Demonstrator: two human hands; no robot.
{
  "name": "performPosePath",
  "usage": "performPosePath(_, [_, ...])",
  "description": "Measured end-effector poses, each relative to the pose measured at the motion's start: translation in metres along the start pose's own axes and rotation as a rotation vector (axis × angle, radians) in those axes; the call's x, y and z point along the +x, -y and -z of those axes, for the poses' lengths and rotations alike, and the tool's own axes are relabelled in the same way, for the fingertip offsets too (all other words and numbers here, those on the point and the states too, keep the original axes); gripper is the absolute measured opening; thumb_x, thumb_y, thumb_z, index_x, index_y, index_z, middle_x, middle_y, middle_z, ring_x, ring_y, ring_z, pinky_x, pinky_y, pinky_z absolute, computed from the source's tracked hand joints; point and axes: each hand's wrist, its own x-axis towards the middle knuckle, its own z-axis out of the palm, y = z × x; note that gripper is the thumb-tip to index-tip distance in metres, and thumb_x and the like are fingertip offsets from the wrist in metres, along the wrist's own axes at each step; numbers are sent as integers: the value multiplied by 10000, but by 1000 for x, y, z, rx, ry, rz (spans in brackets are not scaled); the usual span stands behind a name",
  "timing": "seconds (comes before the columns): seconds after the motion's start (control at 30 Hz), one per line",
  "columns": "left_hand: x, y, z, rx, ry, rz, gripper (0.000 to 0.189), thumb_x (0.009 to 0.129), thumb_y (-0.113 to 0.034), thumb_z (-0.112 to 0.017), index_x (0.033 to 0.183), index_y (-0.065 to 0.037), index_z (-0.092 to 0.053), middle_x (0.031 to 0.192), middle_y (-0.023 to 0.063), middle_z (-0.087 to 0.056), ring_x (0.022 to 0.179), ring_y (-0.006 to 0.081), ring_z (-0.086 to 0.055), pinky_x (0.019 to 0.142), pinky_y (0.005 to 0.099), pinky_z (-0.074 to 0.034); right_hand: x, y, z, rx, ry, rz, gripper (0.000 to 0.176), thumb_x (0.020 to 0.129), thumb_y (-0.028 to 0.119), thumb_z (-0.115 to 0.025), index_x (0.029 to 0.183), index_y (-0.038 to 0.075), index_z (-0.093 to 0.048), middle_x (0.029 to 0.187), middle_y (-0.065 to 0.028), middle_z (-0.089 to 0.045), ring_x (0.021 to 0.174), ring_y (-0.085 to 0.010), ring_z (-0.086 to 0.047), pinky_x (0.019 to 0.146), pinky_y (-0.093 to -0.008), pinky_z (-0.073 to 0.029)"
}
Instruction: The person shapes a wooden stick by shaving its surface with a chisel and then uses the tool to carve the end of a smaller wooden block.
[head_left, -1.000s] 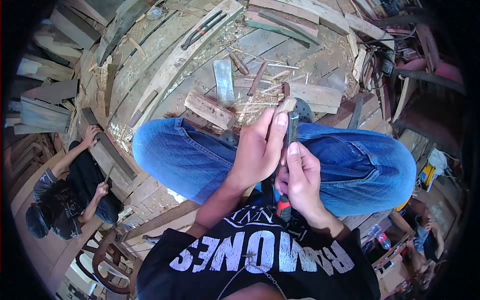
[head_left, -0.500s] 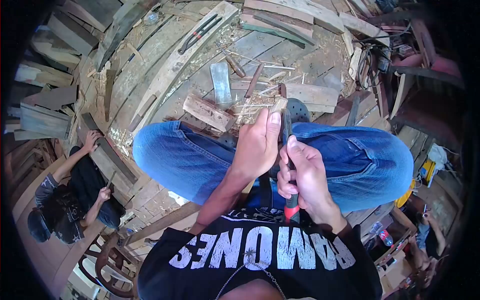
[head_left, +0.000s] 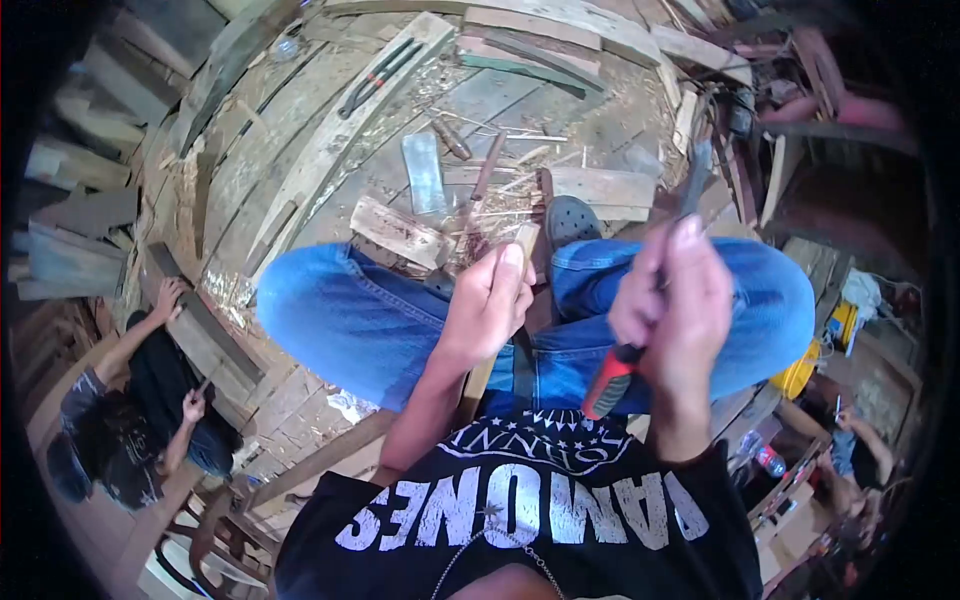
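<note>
My left hand (head_left: 487, 308) is closed around a narrow strip of pale wood (head_left: 527, 238), thumb along its upper end. The strip's lower end shows below the hand, near my shirt. My right hand (head_left: 675, 305), smeared by motion, grips the blade of a long flat-bladed tool by its middle. The tool's red-and-black handle (head_left: 613, 382) sticks out below the palm, and its dark blade (head_left: 698, 172) points up and away. The blur hides whether it is a chisel or a file. The two hands are apart, over my crossed legs in jeans (head_left: 345, 320).
Ahead lie a wood block (head_left: 400, 231), a metal plate (head_left: 423, 173), a wooden handle (head_left: 451, 138) and shavings. Red-handled pincers (head_left: 380, 78) rest on a long plank (head_left: 350, 130). One person (head_left: 125, 415) works wood at the left; another (head_left: 860, 450) sits at the right.
My right hand has swung right and away from the strip with the tool, whose blade lay beside the wood before. My left hand has shifted slightly left and down, still holding the strip.
</note>
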Motion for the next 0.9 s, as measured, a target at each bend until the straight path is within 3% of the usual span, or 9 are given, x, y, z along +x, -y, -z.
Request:
performPosePath(0.23, [47,-61,-2,277,-102,-346,398,1036,-370,-355,827,-76,-524,559,-25,-448,419,58,-386,381,219,-304,18,-70,-39,-256,199,-9,335,1035,270,-391,802,45,-475,541,38,-366,391,-48,-314,355,-224,-300])
performPosePath(0.3, [77,-64,9,90,-92,-164,438,1028,-404,-357,785,-84,-531,559,-23,-448,417,67,-394,378,217,-306,50,-95,-47,-319,167,59,346,1031,284,-382,841,28,-516,541,28,-392,384,-63,-357,354,-240,-325])
performPosePath(0.53, [131,-15,46,162,-207,-119,482,1020,-387,-347,762,-45,-568,583,23,-510,434,128,-442,409,307,-353,112,-134,-54,-728,163,-177,518,1011,360,-363,699,-1,-566,589,-71,-559,448,-162,-560,413,-307,-474])
performPosePath(0.57, [134,-11,48,156,-230,-122,484,1017,-374,-346,776,-28,-584,594,32,-525,449,134,-462,422,316,-366,115,-136,-56,-674,128,-212,585,979,326,-360,645,-64,-639,535,-177,-603,450,-274,-624,569,-382,-539])
performPosePath(0.6, [138,-10,50,153,-251,-128,487,1015,-361,-345,790,-12,-599,604,40,-540,464,141,-483,435,325,-378,115,-132,-56,-666,183,-265,562,1001,390,-376,677,-29,-566,596,-102,-581,452,-182,-572,424,-330,-497])
performPosePath(0.7, [150,-2,54,168,-245,-162,480,1001,-336,-353,824,19,-624,645,69,-586,508,152,-530,473,333,-412,126,-146,-46,-963,207,-160,470,995,343,-404,838,-65,-576,658,-165,-626,550,-250,-640,516,-389,-528])
performPosePath(0.77, [149,-4,58,253,-253,-169,482,992,-330,-359,828,33,-630,700,91,-621,572,162,-570,521,335,-442,120,-151,-50,-1001,47,264,341,978,254,-440,1124,-45,-515,741,-222,-655,709,-344,-682,646,-445,-529])
performPosePath(0.87, [156,0,66,312,-278,-151,486,1002,-333,-356,1033,58,-643,921,125,-665,801,160,-607,748,318,-481,110,-131,-53,-1062,227,159,425,952,184,-467,1343,47,-374,819,-254,-664,837,-412,-664,746,-484,-499])
performPosePath(0.9, [156,3,65,220,-258,-132,492,1007,-349,-363,957,53,-642,861,106,-654,762,147,-589,702,303,-475,104,-127,-55,-1035,235,265,482,936,161,-474,1403,114,-362,846,-261,-659,833,-438,-647,747,-500,-496])
